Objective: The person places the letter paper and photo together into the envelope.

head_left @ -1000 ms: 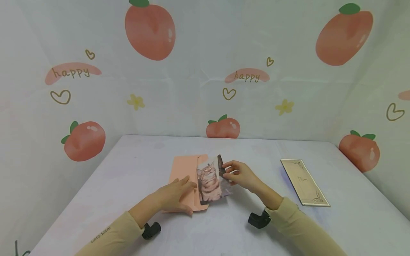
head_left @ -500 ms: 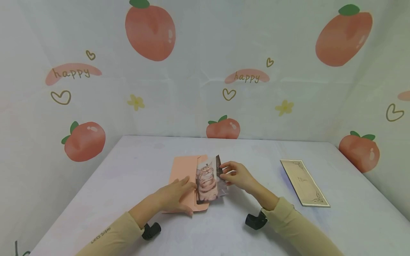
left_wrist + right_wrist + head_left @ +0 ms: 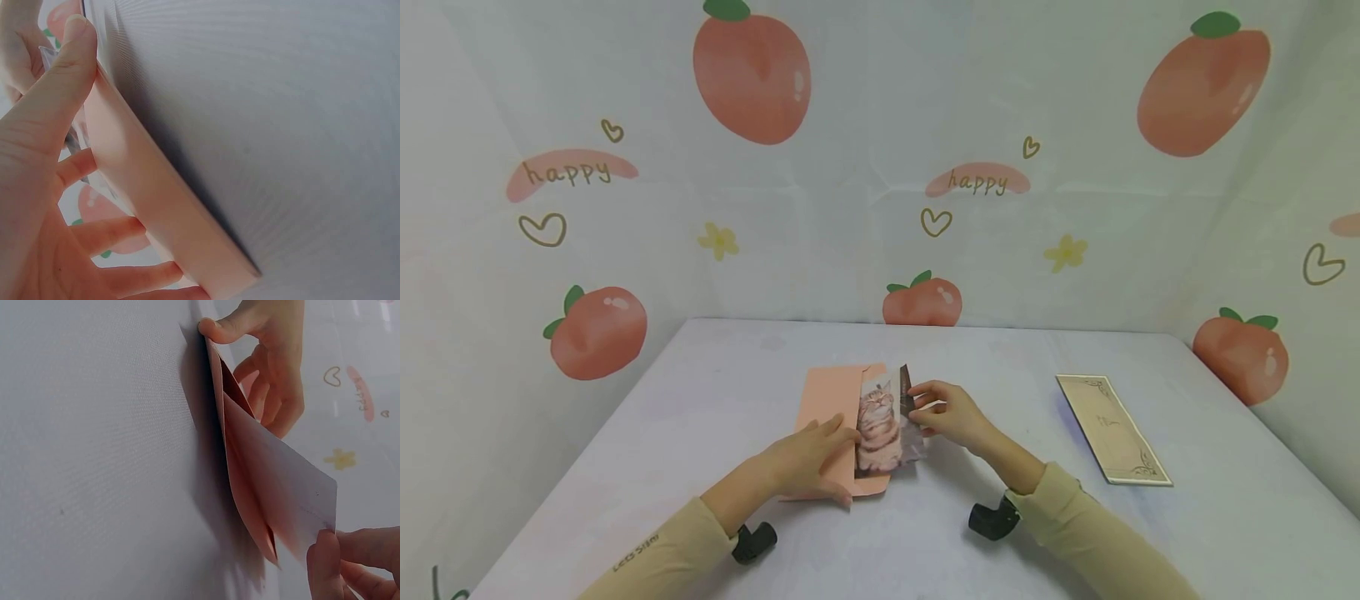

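Observation:
A pink envelope (image 3: pixel 831 392) lies on the table, its opening and flap toward the right. My left hand (image 3: pixel 811 454) rests on it with spread fingers; in the left wrist view the thumb lies along the edge of the envelope (image 3: pixel 137 169). My right hand (image 3: pixel 955 414) pinches the right edge of a picture card (image 3: pixel 877 421) printed with a striped cat. The card stands tilted up at the right, its left side at the envelope's mouth. In the right wrist view the pale back of the card (image 3: pixel 294 472) runs into the gaping envelope (image 3: pixel 240 481).
A cream card with ornamented corners (image 3: pixel 1112 429) lies on the right side of the white table (image 3: pixel 1000 350). Black wrist devices (image 3: pixel 994 521) hang below both sleeves. A white cloth printed with peaches (image 3: pixel 922 300) hangs behind the table.
My right hand has moved left, bringing the cat card further toward and into the envelope's mouth. My left hand and the envelope have stayed in place.

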Demonstrator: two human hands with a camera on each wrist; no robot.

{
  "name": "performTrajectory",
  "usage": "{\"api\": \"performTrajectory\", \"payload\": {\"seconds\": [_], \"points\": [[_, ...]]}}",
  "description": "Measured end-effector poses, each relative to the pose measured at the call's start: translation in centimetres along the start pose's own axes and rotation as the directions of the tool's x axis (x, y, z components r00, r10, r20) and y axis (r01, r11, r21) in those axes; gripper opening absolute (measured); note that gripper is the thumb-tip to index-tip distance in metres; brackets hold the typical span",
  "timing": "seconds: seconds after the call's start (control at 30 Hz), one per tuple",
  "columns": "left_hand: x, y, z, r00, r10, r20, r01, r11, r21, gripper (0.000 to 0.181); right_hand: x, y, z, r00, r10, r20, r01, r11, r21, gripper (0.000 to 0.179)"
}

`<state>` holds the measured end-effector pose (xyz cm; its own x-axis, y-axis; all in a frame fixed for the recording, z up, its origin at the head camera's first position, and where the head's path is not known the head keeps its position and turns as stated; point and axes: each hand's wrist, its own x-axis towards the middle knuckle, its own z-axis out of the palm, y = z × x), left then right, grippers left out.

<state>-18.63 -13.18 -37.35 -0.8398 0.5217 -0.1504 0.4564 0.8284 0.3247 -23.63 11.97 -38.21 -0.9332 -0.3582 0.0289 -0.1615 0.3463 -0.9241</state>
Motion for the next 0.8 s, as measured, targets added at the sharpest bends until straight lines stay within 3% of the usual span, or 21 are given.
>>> {"api": "performTrajectory", "payload": {"seconds": [0.8], "points": [[0.0,-0.1,0.0,1.0,0.006,0.004,-0.006,1.0,0.008,0.081,0.3,-0.1,1.3,1.0,-0.009,0.013,0.009,1.0,0.012,0.039]]}}
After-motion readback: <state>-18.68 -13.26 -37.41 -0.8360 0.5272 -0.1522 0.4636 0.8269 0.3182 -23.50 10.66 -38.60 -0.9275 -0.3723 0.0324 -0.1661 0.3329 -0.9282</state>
